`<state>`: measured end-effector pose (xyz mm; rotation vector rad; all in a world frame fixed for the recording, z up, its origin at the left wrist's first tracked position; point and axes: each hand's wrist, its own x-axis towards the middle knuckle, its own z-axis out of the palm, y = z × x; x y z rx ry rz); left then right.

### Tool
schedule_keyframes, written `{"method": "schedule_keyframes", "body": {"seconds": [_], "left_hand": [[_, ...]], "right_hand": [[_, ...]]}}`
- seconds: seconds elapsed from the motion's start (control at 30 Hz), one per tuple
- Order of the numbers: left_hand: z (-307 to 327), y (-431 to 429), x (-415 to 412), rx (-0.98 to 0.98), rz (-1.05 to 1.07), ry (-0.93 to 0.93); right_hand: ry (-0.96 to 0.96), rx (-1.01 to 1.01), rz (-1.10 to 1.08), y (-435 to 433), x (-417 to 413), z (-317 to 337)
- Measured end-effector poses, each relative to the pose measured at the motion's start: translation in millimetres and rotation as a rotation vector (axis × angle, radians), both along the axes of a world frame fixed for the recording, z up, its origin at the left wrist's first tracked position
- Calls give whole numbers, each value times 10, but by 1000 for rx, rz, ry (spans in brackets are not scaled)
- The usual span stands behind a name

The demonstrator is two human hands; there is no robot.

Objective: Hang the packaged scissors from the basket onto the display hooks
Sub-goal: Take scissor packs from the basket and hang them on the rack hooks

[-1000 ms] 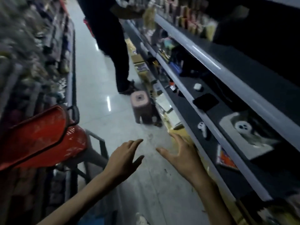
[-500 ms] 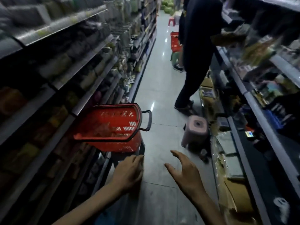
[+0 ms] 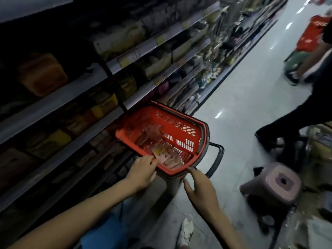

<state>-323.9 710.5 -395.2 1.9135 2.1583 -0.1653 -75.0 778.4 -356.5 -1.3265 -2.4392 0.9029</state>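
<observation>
Two sets of fingers work at the near end of the basket (image 3: 172,130). The left hand's (image 3: 142,175) fingers (image 3: 148,159) are bent, and their tips lie on the corner of the nearest of the packs (image 3: 166,159). The thumb is hidden, so I cannot tell whether they pinch it or only touch it. The right hand (image 3: 200,186) is spread, its forefinger straight on the basket's near rim and its thumb held well apart below.

The packs lie flat and overlapping on the basket's floor, crowded toward the near end. They are pale cards with pinkish faces, and one has a yellow patch beside the left fingertips. Blur hides the scissors themselves. A clearer, glossy pack lies further in, near the middle.

The basket is red plastic with slotted walls and a dark rim. A black handle (image 3: 218,157) hangs off its right side. It sits raised on a grey stand (image 3: 172,186), just beside the dim shelves (image 3: 71,90) on the left. On the pale floor (image 3: 242,105) to the right stands a pink stool (image 3: 274,186). Beyond it is a person's dark trouser leg (image 3: 296,119).
</observation>
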Motion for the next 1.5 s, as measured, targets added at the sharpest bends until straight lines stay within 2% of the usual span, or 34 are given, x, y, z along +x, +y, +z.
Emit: {"method": "schedule_keyframes", "body": {"seconds": [0.23,0.47,0.53,0.63,0.73,0.87,1.0,1.13,1.23,1.37,1.5], "left_hand": [[-394,312,-527,-51,-9,97],[-755,547,-1049,-155,-76,10],[-823,655,-1187,-143,-113,-28],[-909,836,-1332,-43,-52,-145],[-994,1014,-1447,-2,76,-254],[-1127,1155,-1517,-62,192,-288],[-1195,1171,-1473,-123,244,-259],[-1207,1163,-1476,-100,282,-241],[-1211,1169,-1458,-106,294,-234],[-1206,1181,-1466,-117,346,-237],[-1224,1210,-1517,-100,493,-301]], "right_hand": [[-231,-40,250,806,-660,-561],[-506,-254,361,1321,-1413,-1379],[-574,-305,374,1405,-1600,-1626],[-645,-357,388,1506,-1899,-1985],[-635,-366,361,1580,-2175,-2294],[-597,-354,273,1683,-2432,-2726],[-609,-319,151,1770,-2552,-3147],[-670,-182,93,1730,-2597,-3434],[-690,-160,64,1708,-2599,-3630],[-637,-242,30,1715,-2608,-3598],[-490,-325,-14,1875,-2520,-3102]]}}
